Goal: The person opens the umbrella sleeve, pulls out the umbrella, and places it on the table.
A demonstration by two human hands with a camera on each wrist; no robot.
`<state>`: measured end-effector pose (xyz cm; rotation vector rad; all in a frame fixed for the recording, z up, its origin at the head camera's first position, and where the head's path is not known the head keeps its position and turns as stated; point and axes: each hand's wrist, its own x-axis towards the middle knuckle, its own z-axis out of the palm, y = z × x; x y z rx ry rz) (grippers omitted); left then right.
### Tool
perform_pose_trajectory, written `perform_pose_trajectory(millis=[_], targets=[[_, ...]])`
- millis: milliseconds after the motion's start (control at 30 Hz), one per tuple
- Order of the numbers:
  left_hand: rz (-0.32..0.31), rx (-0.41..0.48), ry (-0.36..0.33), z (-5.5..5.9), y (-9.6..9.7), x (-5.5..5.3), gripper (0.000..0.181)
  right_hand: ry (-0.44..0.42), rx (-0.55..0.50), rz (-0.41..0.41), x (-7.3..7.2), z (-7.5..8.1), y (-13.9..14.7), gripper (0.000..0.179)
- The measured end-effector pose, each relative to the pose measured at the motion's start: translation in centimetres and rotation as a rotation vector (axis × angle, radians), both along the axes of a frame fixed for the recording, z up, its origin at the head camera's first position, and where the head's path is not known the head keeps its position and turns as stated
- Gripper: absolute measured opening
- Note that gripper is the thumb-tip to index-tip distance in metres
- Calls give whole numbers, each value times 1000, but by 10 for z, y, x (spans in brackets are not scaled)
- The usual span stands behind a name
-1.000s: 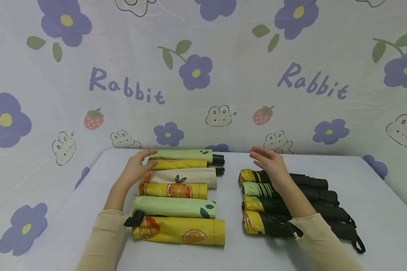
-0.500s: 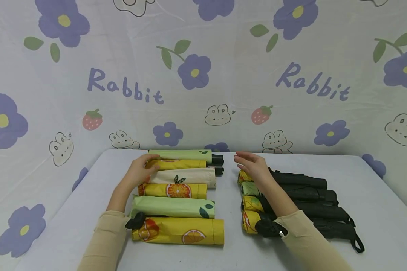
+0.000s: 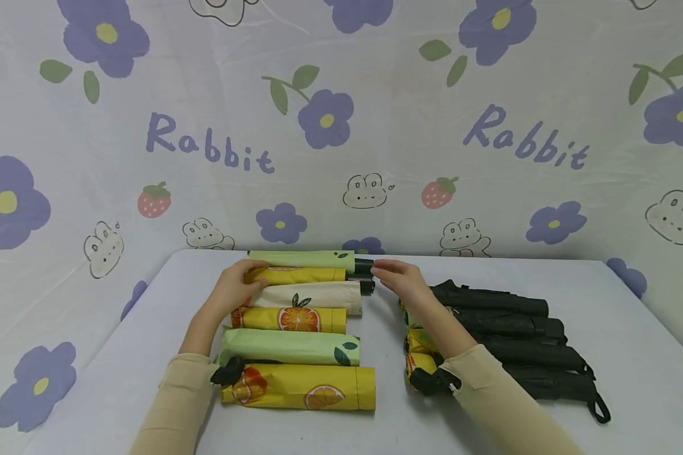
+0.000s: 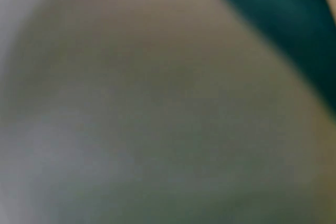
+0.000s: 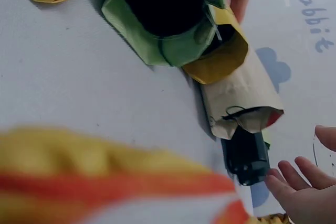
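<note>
In the head view my left hand (image 3: 230, 287) holds the left end of a folding umbrella in a yellow sleeve (image 3: 304, 275), thumb on the near side, fingers on the far side. My right hand (image 3: 410, 287) has its fingers extended just right of the black handles. One black handle (image 3: 364, 265) sticks out of a light green sleeve (image 3: 301, 258) at the back; another handle (image 3: 367, 287) belongs to the umbrella in a cream sleeve (image 3: 313, 296). The right wrist view shows my right fingertips (image 5: 286, 174) close to the cream umbrella's handle (image 5: 247, 161). The left wrist view is blurred.
Nearer me lie a yellow orange-print sleeve (image 3: 321, 320), a green sleeve (image 3: 290, 347) and another yellow sleeve (image 3: 296, 387). Several folded black umbrellas (image 3: 518, 325) lie at right under my right forearm, wrist loops attached. A printed cloth (image 3: 330, 158) hangs behind the white table (image 3: 393, 417).
My right hand has moved left and slightly down, from over the black umbrellas to the handle ends. My left hand has lowered onto the yellow-sleeved umbrella and stayed there.
</note>
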<state>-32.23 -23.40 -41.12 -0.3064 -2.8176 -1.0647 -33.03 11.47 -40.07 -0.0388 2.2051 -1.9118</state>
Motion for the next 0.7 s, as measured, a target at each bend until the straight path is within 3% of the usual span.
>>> perform_pose_trajectory(millis=[267, 700], targets=[[-1, 8, 9, -2, -1, 1, 42, 1, 99, -17, -1, -5, -15, 47], [-4, 8, -3, -1, 0, 1, 41, -16, 149, -36, -10, -13, -25, 44]])
